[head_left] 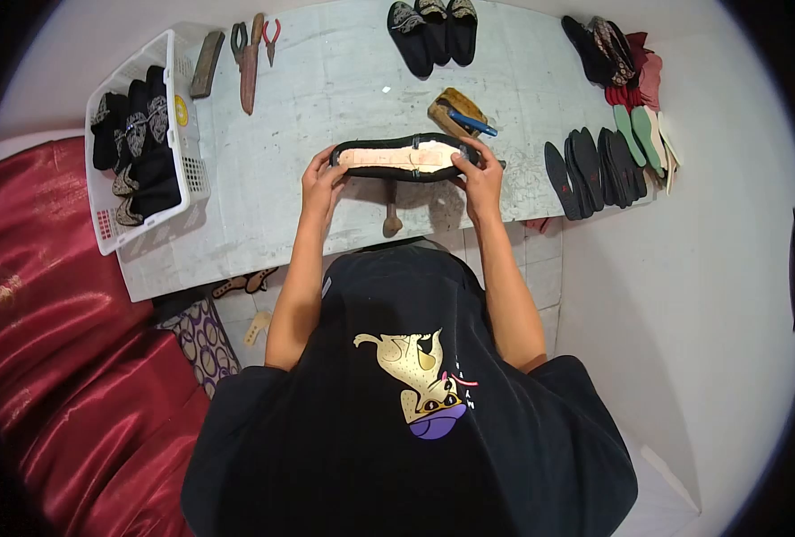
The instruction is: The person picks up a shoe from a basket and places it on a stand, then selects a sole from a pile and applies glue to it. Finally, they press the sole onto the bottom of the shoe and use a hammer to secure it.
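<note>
Between my two hands, above the near part of the table, lies an unfinished black shoe (388,159) with its pale, sole-less underside facing up. My left hand (324,179) grips its left end, thumb on the edge. At the right end my right hand (478,174) holds it, with the thumb pressed onto the underside. A tool with a brown handle (392,222), partly hidden by the shoe, rests on the table just below. Behind the shoe a blue utility knife (471,122) leans on a yellowish-brown block or tin (451,106).
A white basket (196,170) of black shoes stands at the left. Scissors (239,40), red-handled pliers (271,40) and a sheathed-looking blade (250,76) lie at the back left. Black shoes (433,36) sit at the back; dark soles (585,170) and green insoles (645,134) line the right edge.
</note>
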The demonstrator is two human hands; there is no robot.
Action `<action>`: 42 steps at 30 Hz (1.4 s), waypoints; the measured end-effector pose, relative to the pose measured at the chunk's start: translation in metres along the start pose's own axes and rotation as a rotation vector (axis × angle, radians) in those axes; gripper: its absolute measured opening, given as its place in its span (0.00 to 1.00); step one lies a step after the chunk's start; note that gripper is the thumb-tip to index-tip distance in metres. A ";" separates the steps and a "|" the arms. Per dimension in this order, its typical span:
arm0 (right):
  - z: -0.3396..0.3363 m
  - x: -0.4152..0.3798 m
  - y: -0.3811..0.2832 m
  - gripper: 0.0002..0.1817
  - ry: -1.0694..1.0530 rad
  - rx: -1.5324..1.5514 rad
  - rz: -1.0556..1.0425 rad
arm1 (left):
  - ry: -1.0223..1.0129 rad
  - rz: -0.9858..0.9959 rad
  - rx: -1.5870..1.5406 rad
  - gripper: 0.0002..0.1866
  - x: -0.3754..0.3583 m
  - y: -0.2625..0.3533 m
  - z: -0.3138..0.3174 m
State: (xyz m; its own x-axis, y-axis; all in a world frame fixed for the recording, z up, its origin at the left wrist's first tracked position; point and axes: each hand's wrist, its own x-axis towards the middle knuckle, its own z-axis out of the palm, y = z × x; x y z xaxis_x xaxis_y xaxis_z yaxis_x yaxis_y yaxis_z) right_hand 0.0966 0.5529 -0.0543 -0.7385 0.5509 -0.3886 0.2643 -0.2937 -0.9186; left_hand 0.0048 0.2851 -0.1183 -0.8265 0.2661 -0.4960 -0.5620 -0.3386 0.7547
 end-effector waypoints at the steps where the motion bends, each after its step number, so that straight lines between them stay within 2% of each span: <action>1: 0.000 0.000 -0.002 0.22 -0.001 0.000 -0.014 | 0.008 -0.005 -0.010 0.27 0.003 -0.004 -0.003; 5: -0.002 -0.003 -0.012 0.21 -0.042 -0.069 0.011 | 0.066 0.085 0.080 0.28 -0.004 -0.003 0.010; 7: -0.001 -0.003 -0.015 0.22 -0.058 -0.111 -0.007 | 0.284 0.794 0.852 0.25 -0.011 0.005 0.025; 8: 0.001 -0.003 -0.015 0.22 -0.071 -0.145 -0.021 | 0.245 0.884 0.853 0.24 -0.019 0.008 0.039; 9: 0.004 -0.003 -0.013 0.22 -0.075 -0.143 -0.022 | 0.166 0.922 0.982 0.23 -0.029 0.010 0.052; 11: 0.008 0.001 -0.005 0.22 -0.087 -0.363 -0.132 | -0.126 0.847 1.024 0.23 -0.043 0.014 0.083; 12: 0.005 0.008 0.007 0.23 -0.094 -0.365 -0.180 | -0.131 0.845 1.025 0.23 -0.045 0.005 0.093; 14: 0.004 0.008 0.009 0.23 -0.101 -0.280 -0.150 | -0.164 0.857 1.122 0.24 -0.043 -0.013 0.106; 19: 0.007 0.008 0.003 0.22 -0.105 -0.018 -0.009 | -0.199 0.897 1.117 0.25 -0.038 -0.021 0.096; 23: 0.007 0.008 -0.003 0.21 -0.126 -0.042 0.009 | -0.198 0.929 1.133 0.24 -0.037 -0.021 0.098; 24: 0.007 0.008 -0.005 0.23 -0.156 -0.080 -0.005 | -0.183 0.925 1.136 0.24 -0.037 -0.021 0.099; 25: 0.007 0.005 -0.005 0.21 -0.133 -0.026 -0.003 | -0.169 0.921 1.140 0.24 -0.036 -0.022 0.100; 27: 0.005 0.002 -0.003 0.21 -0.149 0.004 -0.017 | -0.185 0.910 1.135 0.26 -0.034 -0.021 0.101; 30: 0.004 0.005 0.001 0.22 -0.140 -0.038 -0.064 | -0.134 0.823 1.030 0.35 -0.033 -0.020 0.102; 31: 0.003 0.007 0.002 0.22 -0.144 -0.027 -0.066 | -0.133 0.829 1.041 0.35 -0.034 -0.019 0.103; 33: 0.003 0.011 0.004 0.21 -0.145 -0.100 -0.088 | -0.141 0.729 0.872 0.35 -0.038 -0.016 0.105; 36: 0.003 0.014 0.004 0.22 -0.156 -0.140 -0.131 | -0.162 0.704 0.882 0.33 -0.040 -0.010 0.105; 40: 0.008 0.014 0.008 0.21 -0.126 -0.073 -0.079 | -0.199 0.786 0.980 0.28 -0.039 -0.015 0.106; 42: 0.008 0.018 0.018 0.21 -0.083 -0.047 -0.144 | -0.209 0.811 0.993 0.27 -0.034 -0.017 0.102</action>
State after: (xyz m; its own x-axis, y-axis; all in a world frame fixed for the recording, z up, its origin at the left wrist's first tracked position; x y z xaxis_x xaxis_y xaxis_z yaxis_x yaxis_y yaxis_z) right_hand 0.0832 0.5514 -0.0776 -0.8190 0.5180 -0.2469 0.1788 -0.1785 -0.9676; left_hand 0.0462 0.3738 -0.0704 -0.8459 0.4670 0.2574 0.4319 0.3168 0.8444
